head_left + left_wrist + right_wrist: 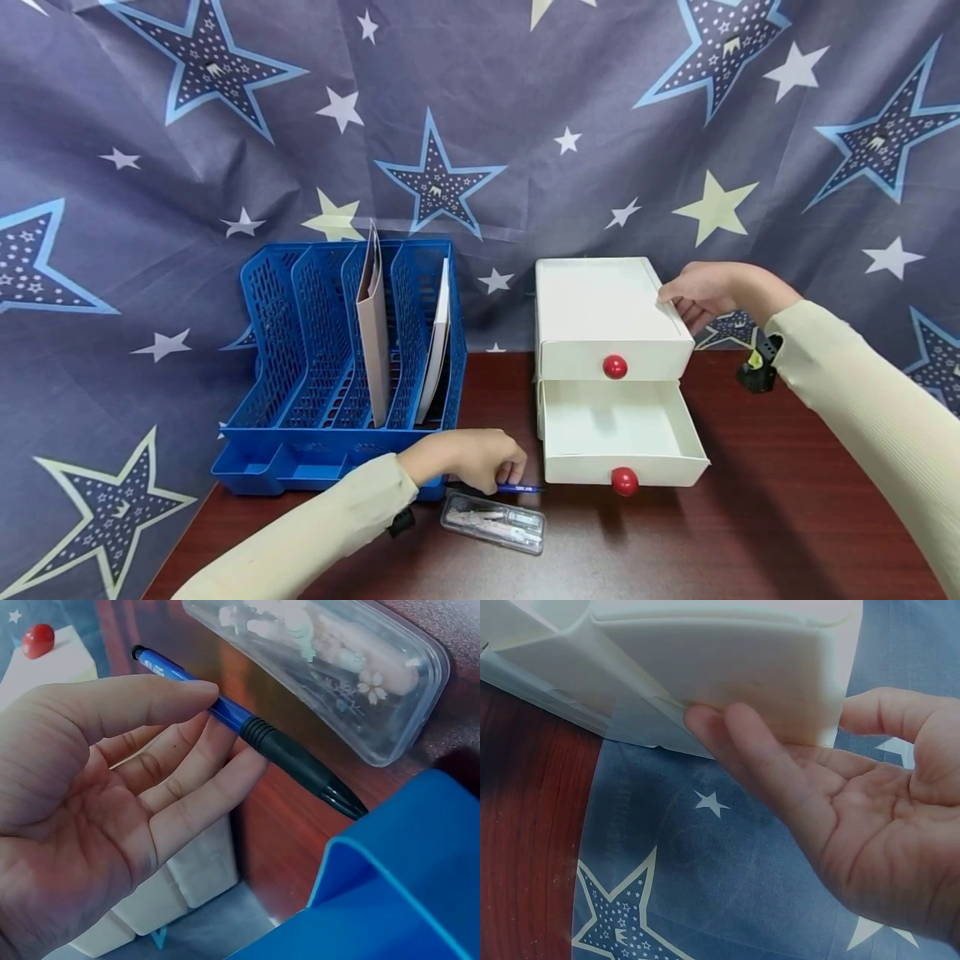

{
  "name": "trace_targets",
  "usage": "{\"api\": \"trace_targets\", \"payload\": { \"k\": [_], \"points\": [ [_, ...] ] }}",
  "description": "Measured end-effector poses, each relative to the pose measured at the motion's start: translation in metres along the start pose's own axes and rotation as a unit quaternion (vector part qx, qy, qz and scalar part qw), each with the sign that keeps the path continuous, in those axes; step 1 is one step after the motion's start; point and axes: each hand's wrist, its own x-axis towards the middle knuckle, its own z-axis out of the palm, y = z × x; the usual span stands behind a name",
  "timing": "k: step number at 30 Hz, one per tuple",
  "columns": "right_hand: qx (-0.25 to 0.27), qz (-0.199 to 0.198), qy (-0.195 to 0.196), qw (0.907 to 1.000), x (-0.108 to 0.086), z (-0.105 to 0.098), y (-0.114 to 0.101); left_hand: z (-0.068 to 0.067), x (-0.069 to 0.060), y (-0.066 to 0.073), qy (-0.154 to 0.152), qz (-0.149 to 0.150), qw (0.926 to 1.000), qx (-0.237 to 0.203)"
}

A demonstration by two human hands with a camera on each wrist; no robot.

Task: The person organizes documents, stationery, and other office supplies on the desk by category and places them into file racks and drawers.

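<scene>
My left hand [487, 460] [112, 780] pinches a blue pen with a black grip [521, 488] [232, 712] between thumb and fingers, low over the table beside the blue file rack [300, 435]. My right hand [708, 292] [840, 787] rests against the right side of the white drawer unit [592, 300] [720, 675], thumb at the top edge and fingers along the side wall. The unit's lower drawer [622, 471], with a red knob, is pulled out and shows nothing inside; the upper one is closed.
A clear case [492, 522] [352, 667] with small stationery inside lies just in front of my left hand. In the rack stand a brownish folder [372, 350] and a white book [435, 358]. A starry cloth hangs behind the dark red table [795, 467].
</scene>
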Motion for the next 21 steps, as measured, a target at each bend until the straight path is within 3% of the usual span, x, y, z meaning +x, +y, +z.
{"api": "trace_targets", "payload": {
  "k": [11,21],
  "points": [
    [0.006,0.000,-0.001,1.0000,0.000,0.001,0.000,-0.012,-0.010,0.011,0.007,0.022,0.9997,-0.007],
    [0.009,0.003,-0.008,0.9999,-0.001,0.000,-0.002,-0.039,-0.027,0.027,0.017,0.041,0.9990,-0.006]
  ]
}}
